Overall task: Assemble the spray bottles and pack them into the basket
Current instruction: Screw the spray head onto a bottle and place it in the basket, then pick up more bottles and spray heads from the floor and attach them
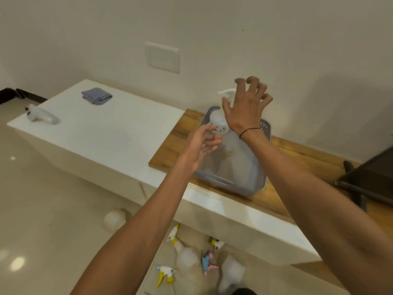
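Bottle (218, 122) upright at the basket's (251, 188) far left corner, translucent white plastic, trigger head (228, 93) on top, yellow collar under it. Looks empty, so judged light, thin-walled and a little springy: easily tipped by a careless knock, hardly breakable. Smooth sides likely slippery; best taken round the neck just under the trigger, or round the body with a full wrap. Basket sits on the wooden part of the tabletop (170, 158), grey, with perforated walls, probably stiff enough to lift by the rim.

Left hand (202, 145) low beside the bottle, fingers nearly straight and loosely apart, fingertips at or just touching the lower body; contact hard to confirm through blur. Nothing gripped. Right hand (247, 105) raised just right of the trigger head, fingers spread wide and bent at the tips, clamped on nothing; thumb close to the bottle's shoulder, touching or not cannot be told. Thin black band on that wrist.

On the floor (42, 209) below: more bottles (187, 258) and loose trigger heads (165, 273), yellow, blue and pink, still to be joined and packed. Same light, slick plastic; the threaded collar is probably the surest place to hold a loose head. Folded blue cloth (96, 95) and a white controller (41, 117) on the white part of the tabletop, well apart from the basket.
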